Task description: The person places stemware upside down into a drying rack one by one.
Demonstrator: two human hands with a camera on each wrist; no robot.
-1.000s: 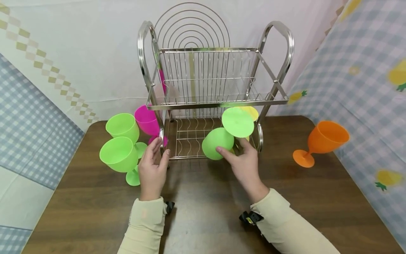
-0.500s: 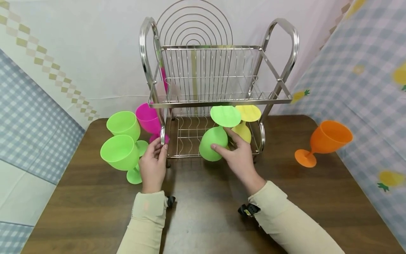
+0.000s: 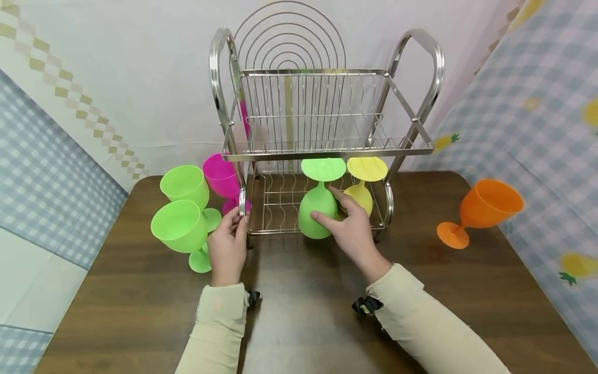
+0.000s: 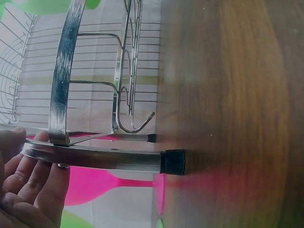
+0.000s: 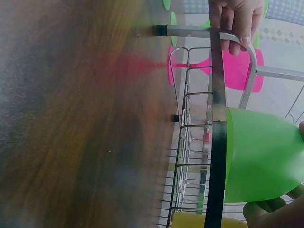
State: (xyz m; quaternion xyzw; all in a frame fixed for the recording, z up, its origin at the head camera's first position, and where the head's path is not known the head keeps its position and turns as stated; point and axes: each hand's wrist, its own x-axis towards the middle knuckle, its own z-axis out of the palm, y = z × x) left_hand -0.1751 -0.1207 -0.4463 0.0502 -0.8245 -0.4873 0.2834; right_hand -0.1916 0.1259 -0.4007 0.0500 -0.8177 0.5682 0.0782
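Note:
In the head view a two-tier metal dish rack [image 3: 299, 156] stands at the back of the table. My right hand [image 3: 352, 231] holds a green goblet [image 3: 315, 215] upside down at the lower tier, thumb and fingers on either side of its bowl. Close up in the right wrist view, the rim of that green goblet [image 5: 261, 156] is at the tier's front rail. A yellow goblet [image 3: 359, 197] sits upside down to its right, partly behind my fingers. My left hand [image 3: 228, 252] pinches the rack's left front leg [image 4: 95, 156].
Left of the rack stand two upright green goblets [image 3: 177, 226] and a pink goblet [image 3: 219, 176]. An orange goblet [image 3: 488, 202] stands upright on the right of the wooden table [image 3: 299, 322]. Patterned cloth hangs at the back and sides.
The tilted green goblet has come left of the yellow one and turned more nearly vertical, foot uppermost. My left hand has closed from beside the rack leg onto it.

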